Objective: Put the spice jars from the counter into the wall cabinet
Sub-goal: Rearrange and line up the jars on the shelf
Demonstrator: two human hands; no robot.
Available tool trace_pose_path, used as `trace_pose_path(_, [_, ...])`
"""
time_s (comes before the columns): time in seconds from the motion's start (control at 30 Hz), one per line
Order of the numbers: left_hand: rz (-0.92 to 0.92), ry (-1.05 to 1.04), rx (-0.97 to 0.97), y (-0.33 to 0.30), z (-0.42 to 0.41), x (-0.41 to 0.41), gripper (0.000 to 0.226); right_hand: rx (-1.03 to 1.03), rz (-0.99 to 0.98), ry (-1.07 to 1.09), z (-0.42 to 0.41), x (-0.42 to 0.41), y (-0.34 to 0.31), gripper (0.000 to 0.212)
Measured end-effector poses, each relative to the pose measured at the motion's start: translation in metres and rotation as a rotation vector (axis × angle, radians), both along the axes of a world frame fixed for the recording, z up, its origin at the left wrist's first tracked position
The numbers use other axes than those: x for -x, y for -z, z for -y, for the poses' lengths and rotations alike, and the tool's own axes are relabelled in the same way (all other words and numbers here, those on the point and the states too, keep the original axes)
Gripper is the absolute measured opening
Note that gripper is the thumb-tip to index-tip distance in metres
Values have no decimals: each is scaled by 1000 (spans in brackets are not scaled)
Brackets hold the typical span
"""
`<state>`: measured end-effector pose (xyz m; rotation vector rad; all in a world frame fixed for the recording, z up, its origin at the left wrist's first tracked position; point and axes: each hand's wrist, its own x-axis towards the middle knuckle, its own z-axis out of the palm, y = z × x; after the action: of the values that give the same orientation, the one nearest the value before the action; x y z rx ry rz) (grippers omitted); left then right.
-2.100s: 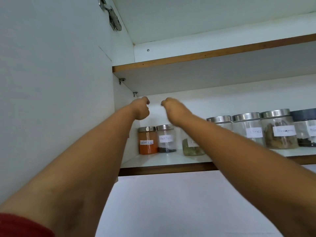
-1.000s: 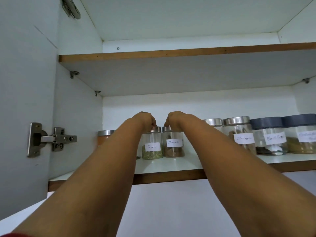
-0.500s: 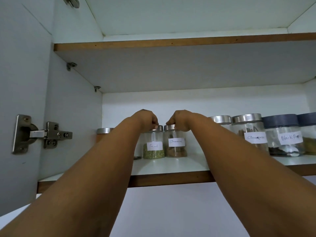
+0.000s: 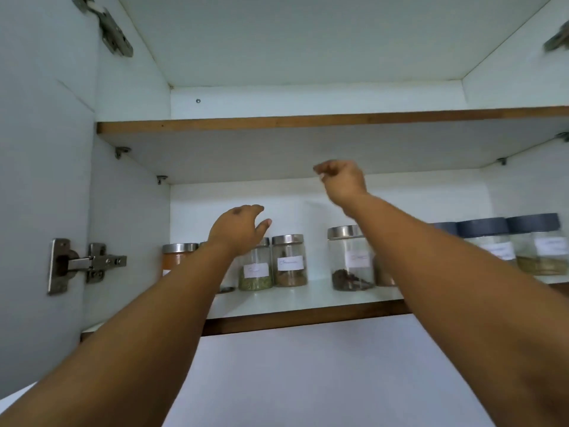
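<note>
**Inspector:** Location of the spice jars?

**Assistant:** Taken from the brown-powder jar point(image 4: 289, 261), standing upright near the front of the lower shelf point(image 4: 308, 315) of the wall cabinet point(image 4: 308, 41). Green-herb jar point(image 4: 255, 269) touching or just beside it on the left. Orange jar point(image 4: 177, 257) further left. Dark-spice jar point(image 4: 349, 260) apart on the right, dark-lidded jars point(image 4: 483, 238) well beyond that. Counter not in view, so no count of jars outstanding.

**Inspector:** Condition of the hands?

**Assistant:** Left hand point(image 4: 237, 229) found just left of the brown-powder jar and above lid height, fingers spread, gripping nothing; contact with the green-herb jar's lid impossible to confirm. Right hand point(image 4: 341, 180) found high above and right of the brown-powder jar, fingers curled together on nothing.

**Inspector:** Handling properties?

**Assistant:** Judged clear glass under metal lids: rigid, smooth, breakable if knocked off the edge. Mostly empty, so judged light and easily toppled by a passing wrist. Paper labels noted on the fronts, of little help for grip.

**Inspector:** Recommended hold?

**Assistant:** Around the lid rim from above, or around the body below the lid where room allows. Advised against nudging the brown-powder jar sideways into its neighbour.
</note>
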<state>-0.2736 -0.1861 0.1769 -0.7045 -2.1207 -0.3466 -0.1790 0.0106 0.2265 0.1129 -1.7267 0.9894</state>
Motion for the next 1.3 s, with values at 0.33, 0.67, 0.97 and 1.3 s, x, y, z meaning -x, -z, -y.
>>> trace_pose_path(0.33, [-18,249,206,-25,-99,-91,48,-456,542,386,-87,-95,-2,28])
trace_pose_path(0.67, [44,46,323,-10,-139,-101,35,-714,716,439,-102,-82,48,41])
trace_pose_path(0.97, [180,60,255,-21,-141,-102,33,-792,724,440,-106,-82,42,50])
trace_pose_path(1.3, [270,89,195,-21,-142,-87,32,-961,762,558,-100,-75,27,43])
